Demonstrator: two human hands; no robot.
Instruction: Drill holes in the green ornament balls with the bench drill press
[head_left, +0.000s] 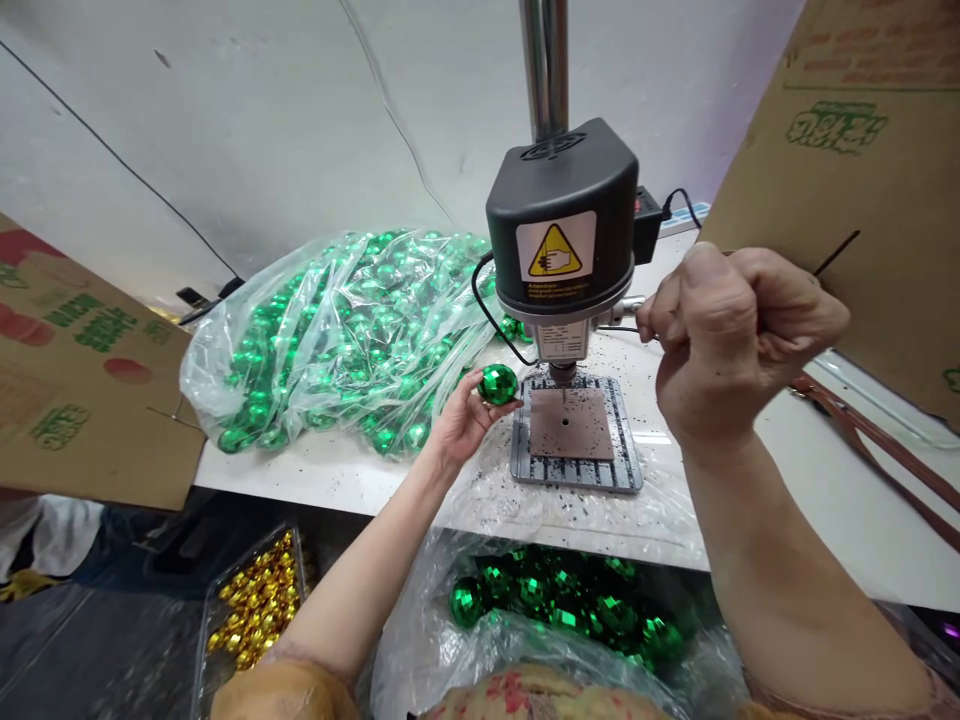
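A person stands at a white worktable with a small black bench drill press in the middle of it. The press rides on a shiny steel column, and a yellow warning sticker showing a hand is stuck on the front of its rounded black head.

The person's left hand reaches up from below the near edge of the table and grasps a green faceted mirror ball between thumb and fingertips. The ball sits just to the left of the drill bit, above the left edge of the ribbed grey metal base plate, and is not yet under the bit. A flat brown board with a small hole lies on that plate.

The right hand is clenched into a tight fist to the right of the drill head, wrapped around the thin metal feed lever, whose stub shows between fist and machine.

Dark shavings are scattered on the table around the base plate. Far left on the table lies a big clear plastic bag of green balls. Near, below the table edge, a second clear bag of green balls sits open. To the lower left, a clear tray of small gold balls rests near the floor. Brown cardboard panels with green print stand at the left and the right.
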